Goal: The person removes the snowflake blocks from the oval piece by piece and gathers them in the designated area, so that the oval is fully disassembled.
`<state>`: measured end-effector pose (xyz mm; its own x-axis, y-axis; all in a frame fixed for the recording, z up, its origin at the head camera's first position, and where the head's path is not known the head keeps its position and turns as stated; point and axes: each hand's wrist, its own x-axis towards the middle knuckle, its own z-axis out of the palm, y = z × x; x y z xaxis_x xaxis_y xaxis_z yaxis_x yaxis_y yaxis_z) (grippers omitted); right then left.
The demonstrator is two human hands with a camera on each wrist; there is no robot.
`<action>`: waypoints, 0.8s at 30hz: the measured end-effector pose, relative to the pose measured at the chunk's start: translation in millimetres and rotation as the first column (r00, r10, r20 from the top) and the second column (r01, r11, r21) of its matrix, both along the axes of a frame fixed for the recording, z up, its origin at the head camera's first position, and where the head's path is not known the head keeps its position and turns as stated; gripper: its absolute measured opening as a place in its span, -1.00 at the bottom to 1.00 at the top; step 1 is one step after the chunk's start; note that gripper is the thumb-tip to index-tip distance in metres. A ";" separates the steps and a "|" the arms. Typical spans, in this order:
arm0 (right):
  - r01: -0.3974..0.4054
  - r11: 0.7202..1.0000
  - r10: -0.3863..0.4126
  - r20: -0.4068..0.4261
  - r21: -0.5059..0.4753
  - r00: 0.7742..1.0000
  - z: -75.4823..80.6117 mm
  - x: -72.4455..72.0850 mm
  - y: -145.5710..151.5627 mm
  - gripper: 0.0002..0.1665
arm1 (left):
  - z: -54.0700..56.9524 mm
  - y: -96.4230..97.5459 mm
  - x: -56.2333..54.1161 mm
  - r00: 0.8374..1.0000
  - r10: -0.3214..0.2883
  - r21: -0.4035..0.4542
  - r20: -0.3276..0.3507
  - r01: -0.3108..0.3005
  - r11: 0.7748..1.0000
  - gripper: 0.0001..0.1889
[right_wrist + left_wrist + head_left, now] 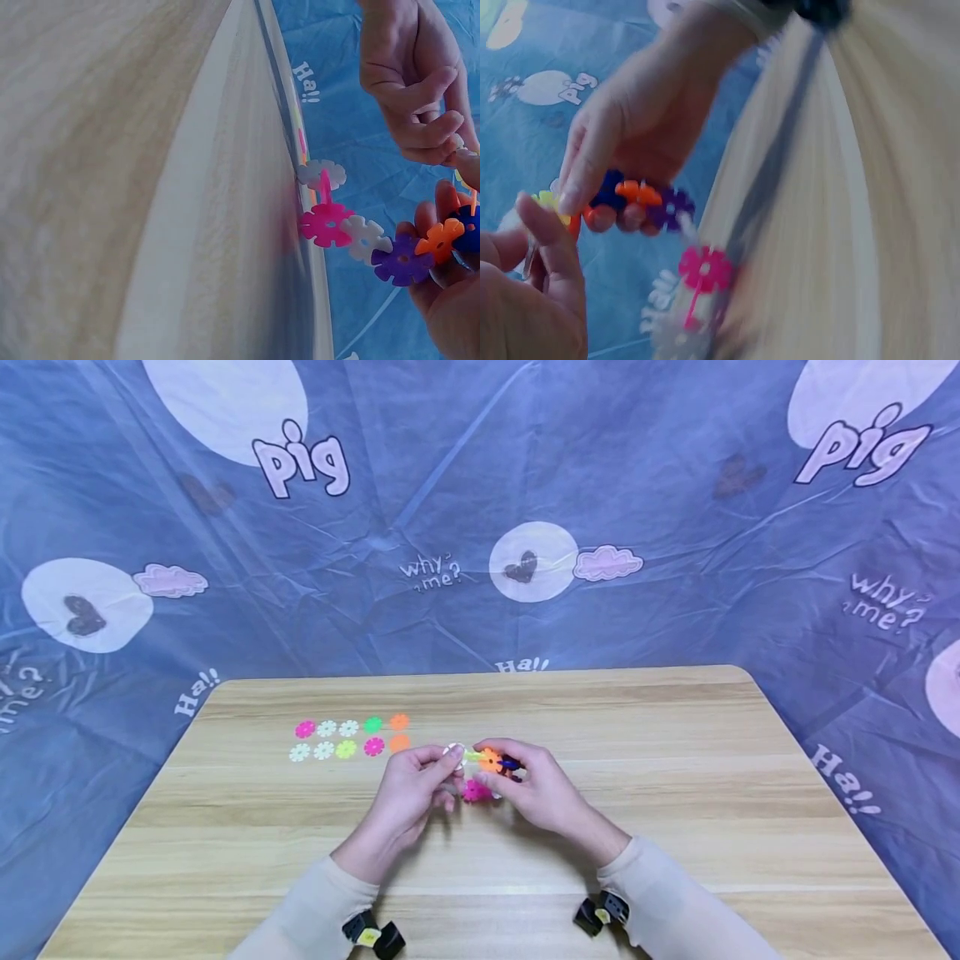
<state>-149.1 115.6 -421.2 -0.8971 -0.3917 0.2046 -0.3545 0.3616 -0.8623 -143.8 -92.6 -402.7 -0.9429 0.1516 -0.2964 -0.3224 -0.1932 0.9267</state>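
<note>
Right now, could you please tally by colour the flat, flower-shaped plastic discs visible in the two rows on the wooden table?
White flower-shaped plastic discs: 4
Pink flower-shaped plastic discs: 2
Orange flower-shaped plastic discs: 2
Green flower-shaped plastic disc: 1
Yellow flower-shaped plastic disc: 1
Total visible: 10

Pinching white plastic disc [451, 747] with left hand [411, 787]; gripping orange flower-shaped plastic disc [491, 759] with right hand [543, 785].
</note>
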 end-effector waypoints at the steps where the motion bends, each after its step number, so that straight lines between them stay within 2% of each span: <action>1: 0.002 1.000 -0.002 -0.003 0.003 1.000 -0.1 0.1 0.0 -0.54 | -0.4 0.3 0.1 1.000 0.007 0.023 0.011 -0.008 1.000 -0.84; 4: 0.001 1.000 -0.001 0.001 0.007 1.000 -0.3 0.4 0.0 -0.52 | -0.6 1.0 0.5 0.999 0.036 0.038 0.025 -0.037 0.999 -0.79; 10: -0.002 1.000 0.002 0.011 0.012 1.000 -1.5 0.6 -1.0 -0.50 | 1.4 3.1 1.2 0.996 0.082 -0.069 -0.034 -0.085 0.994 -0.78; 15: 0.003 1.000 -0.003 0.005 0.016 1.000 -2.5 0.6 -1.4 -0.51 | 3.4 4.1 1.9 0.993 0.075 -0.134 -0.089 -0.087 0.987 -0.79; 24: 0.013 1.000 -0.013 0.010 0.016 1.000 -2.0 0.3 -0.7 -0.50 | 2.3 -0.6 -0.2 0.995 0.031 -0.126 -0.097 -0.043 0.991 -0.80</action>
